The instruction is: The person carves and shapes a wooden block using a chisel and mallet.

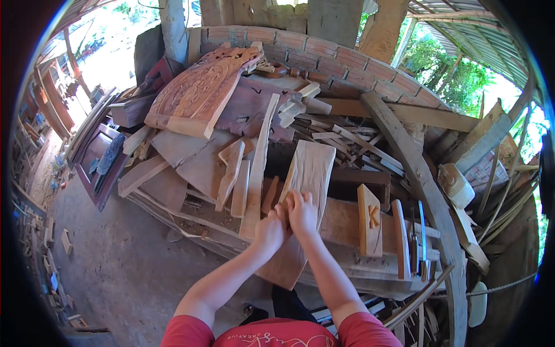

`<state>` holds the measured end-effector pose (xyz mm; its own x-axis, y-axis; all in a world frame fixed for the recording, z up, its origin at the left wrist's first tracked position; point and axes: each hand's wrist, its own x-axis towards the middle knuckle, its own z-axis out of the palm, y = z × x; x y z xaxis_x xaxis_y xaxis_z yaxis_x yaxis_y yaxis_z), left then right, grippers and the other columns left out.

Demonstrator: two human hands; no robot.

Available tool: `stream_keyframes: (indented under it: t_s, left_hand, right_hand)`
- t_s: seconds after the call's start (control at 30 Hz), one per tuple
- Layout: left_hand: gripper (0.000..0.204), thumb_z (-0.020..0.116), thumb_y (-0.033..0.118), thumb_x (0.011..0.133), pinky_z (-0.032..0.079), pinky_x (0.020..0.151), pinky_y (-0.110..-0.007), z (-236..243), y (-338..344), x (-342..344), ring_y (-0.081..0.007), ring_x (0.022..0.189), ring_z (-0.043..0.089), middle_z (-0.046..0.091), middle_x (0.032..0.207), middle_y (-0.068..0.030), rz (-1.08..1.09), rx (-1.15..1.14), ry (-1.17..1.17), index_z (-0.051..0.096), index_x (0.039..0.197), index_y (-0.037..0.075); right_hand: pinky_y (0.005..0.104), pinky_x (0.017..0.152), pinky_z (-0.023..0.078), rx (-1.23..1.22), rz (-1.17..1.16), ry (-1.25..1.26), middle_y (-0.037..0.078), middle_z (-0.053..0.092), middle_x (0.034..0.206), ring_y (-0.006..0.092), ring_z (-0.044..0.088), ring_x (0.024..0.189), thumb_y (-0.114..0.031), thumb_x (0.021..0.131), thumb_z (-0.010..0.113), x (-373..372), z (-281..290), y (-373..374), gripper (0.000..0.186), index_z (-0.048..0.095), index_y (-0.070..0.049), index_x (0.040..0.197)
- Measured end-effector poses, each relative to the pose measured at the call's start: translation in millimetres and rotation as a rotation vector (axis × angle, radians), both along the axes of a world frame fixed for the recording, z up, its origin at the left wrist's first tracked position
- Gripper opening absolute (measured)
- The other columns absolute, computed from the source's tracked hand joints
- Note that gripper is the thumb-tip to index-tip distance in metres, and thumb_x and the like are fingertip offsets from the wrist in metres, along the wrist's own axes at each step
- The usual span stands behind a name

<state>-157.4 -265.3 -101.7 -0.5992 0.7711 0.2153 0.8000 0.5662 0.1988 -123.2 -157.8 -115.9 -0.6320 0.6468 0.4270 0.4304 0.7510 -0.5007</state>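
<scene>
A thick pale wooden plank (pixel 312 165) slopes from the pile down toward my body, its near end (pixel 284 267) jutting past the bench edge. My left hand (pixel 273 227) and my right hand (pixel 302 214) are close together on the middle of it. The fingers of both are curled and pressed together. Whatever they may grip is hidden beneath them. Just left of the plank stands a small reddish-brown wood piece (pixel 270 195), beside a long narrow wooden strip (pixel 259 168).
Right of the plank are a small block with a carved motif (pixel 370 221), a narrow board (pixel 401 238) and a blue-bladed tool (pixel 422 240). A carved panel (pixel 199 89) lies on the pile at the back left. A heavy beam (pixel 413 159) curves down the right.
</scene>
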Motion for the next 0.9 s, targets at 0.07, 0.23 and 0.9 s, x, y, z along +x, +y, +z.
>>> stream_keyframes:
  t_s: [0.07, 0.23, 0.9]
  left_hand:
    - [0.065, 0.062, 0.043, 0.073, 0.047, 0.039, -0.028, -5, -41, 29, -0.0195, 0.049, 0.061, 0.057, 0.07, -0.0087, 0.012, -0.039, -0.018, 0.043, 0.112, -0.006]
    - [0.062, 0.059, 0.038, 0.075, 0.046, 0.038, -0.031, -10, -120, 81, -0.0212, 0.049, 0.06, 0.058, 0.075, -0.0118, 0.004, -0.085, -0.043, 0.042, 0.114, -0.007]
    - [0.043, 0.056, 0.025, 0.075, 0.047, 0.04, -0.029, 6, 87, -26, -0.0222, 0.049, 0.06, 0.058, 0.067, -0.0125, -0.031, 0.013, 0.04, 0.045, 0.101, -0.007]
  right_hand:
    - [0.0424, 0.066, 0.048, -0.001, 0.009, -0.033, 0.015, 0.054, 0.098, 0.035, 0.058, 0.079, -0.02, 0.082, 0.058, 31, 2, -44, 0.023, 0.058, -0.011, 0.103]
    - [0.0406, 0.065, 0.047, -0.03, 0.05, -0.013, 0.014, 0.053, 0.099, 0.034, 0.058, 0.079, -0.018, 0.08, 0.06, 86, 0, -125, 0.027, 0.057, -0.009, 0.105]
    - [0.0419, 0.07, 0.047, -0.098, 0.027, 0.02, 0.016, 0.055, 0.1, 0.0362, 0.058, 0.083, -0.02, 0.083, 0.057, -23, 15, 81, 0.024, 0.059, -0.008, 0.103]
